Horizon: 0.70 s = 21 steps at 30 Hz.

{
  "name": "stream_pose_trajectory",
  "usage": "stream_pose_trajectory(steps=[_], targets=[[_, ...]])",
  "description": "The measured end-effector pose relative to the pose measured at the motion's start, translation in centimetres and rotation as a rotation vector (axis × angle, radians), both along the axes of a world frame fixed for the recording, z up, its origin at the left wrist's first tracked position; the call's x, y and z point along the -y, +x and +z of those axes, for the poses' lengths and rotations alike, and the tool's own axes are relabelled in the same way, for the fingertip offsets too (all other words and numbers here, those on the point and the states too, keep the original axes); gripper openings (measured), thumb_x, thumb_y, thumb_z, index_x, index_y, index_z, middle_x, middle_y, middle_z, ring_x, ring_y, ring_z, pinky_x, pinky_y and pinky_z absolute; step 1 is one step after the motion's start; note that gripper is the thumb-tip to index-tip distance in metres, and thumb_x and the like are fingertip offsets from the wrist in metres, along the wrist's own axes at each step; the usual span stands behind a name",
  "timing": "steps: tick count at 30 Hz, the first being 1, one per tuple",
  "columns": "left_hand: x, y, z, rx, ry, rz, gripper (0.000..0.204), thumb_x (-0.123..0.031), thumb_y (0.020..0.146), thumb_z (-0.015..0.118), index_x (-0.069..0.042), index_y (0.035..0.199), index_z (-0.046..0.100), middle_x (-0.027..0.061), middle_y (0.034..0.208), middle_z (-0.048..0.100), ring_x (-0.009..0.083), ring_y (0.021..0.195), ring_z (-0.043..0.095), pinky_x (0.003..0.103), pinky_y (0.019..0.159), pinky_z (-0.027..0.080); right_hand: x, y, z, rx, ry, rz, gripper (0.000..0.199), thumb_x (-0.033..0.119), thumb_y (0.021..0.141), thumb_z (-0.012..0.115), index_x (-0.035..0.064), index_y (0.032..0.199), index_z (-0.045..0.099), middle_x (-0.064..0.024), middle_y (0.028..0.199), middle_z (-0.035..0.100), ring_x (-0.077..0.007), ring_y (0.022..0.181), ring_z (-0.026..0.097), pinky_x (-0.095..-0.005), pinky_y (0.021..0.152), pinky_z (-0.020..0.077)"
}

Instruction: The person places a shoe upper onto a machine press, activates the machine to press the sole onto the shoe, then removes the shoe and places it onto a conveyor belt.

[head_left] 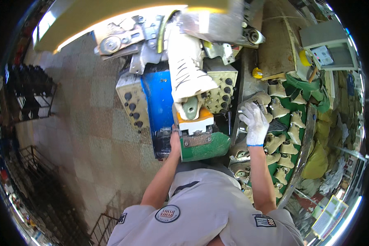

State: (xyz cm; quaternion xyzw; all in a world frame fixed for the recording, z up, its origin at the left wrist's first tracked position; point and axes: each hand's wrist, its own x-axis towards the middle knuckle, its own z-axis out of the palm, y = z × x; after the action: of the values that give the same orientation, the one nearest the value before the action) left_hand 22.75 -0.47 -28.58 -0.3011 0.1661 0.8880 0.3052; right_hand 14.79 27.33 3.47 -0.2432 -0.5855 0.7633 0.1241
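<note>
A pale lace-up shoe upper (186, 74), on a last with a green heel end (190, 108), sits in the machine, washed out by bright light. An orange pad on a white block (196, 125) is against its heel end. My bare left hand (175, 139) reaches up beside that block and the green curved cover (205, 146); its fingers are mostly hidden. To the right, my right hand (254, 123), in a white glove, has its fingers curled beside a beige shoe upper (260, 98) at the rack's edge. What they grip is unclear.
Several beige shoe uppers stand in rows on a green-surfaced rack (298, 141) at the right. Knob-studded control boxes (129, 102) flank the machine's blue panel (158, 98). Green cloth (305, 88) lies beyond the uppers. Dark racks (30, 92) stand across the tiled floor at left.
</note>
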Motion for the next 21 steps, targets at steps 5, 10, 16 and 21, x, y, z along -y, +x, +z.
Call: stream_pose_trajectory(steps=[5,10,16,21], targets=[[-1.1,-4.8,-0.1,-0.541,-1.499,-0.583,0.036,-0.025,0.094,0.052,0.001,0.119,0.046,0.0282,0.103,0.068,0.0504,0.094,0.065,0.059,0.081,0.051,0.2,2.7,-1.1,0.123,0.009,0.036,0.047,0.022,0.102,0.06,-0.0098,0.136,0.051,-0.0226,0.128,0.063,-0.032,0.11,0.068,-0.0383,0.08,0.0608],[3.2,-7.7,12.3,-0.511,-1.291,-0.639,0.048,-0.03,0.065,0.081,0.002,0.1,0.071,0.0224,0.095,0.074,0.0365,0.089,0.072,0.043,0.081,0.056,-0.3,3.4,-0.3,0.137,0.023,0.092,0.049,0.021,0.102,0.059,-0.011,0.138,0.049,-0.0226,0.129,0.063,-0.0319,0.11,0.069,-0.0374,0.083,0.0611],[13.3,-4.3,27.6,-0.417,-1.148,-0.574,0.046,-0.019,0.064,0.083,0.001,0.104,0.071,0.0105,0.091,0.074,0.0183,0.081,0.069,0.035,0.078,0.055,2.3,4.5,4.0,0.077,-0.073,0.232,0.051,0.01,0.097,0.063,-0.0133,0.139,0.047,-0.0253,0.131,0.062,-0.0318,0.108,0.07,-0.0365,0.083,0.0604],[14.9,-3.3,40.8,-0.648,-1.121,-0.484,0.047,-0.015,0.065,0.082,0.003,0.106,0.069,0.0054,0.095,0.071,0.0143,0.082,0.063,0.031,0.078,0.052,8.2,5.7,9.6,-0.058,0.035,0.664,0.085,0.017,0.08,0.083,-0.0079,0.148,0.039,-0.0229,0.141,0.057,-0.0304,0.125,0.061,-0.0386,0.104,0.0496]])
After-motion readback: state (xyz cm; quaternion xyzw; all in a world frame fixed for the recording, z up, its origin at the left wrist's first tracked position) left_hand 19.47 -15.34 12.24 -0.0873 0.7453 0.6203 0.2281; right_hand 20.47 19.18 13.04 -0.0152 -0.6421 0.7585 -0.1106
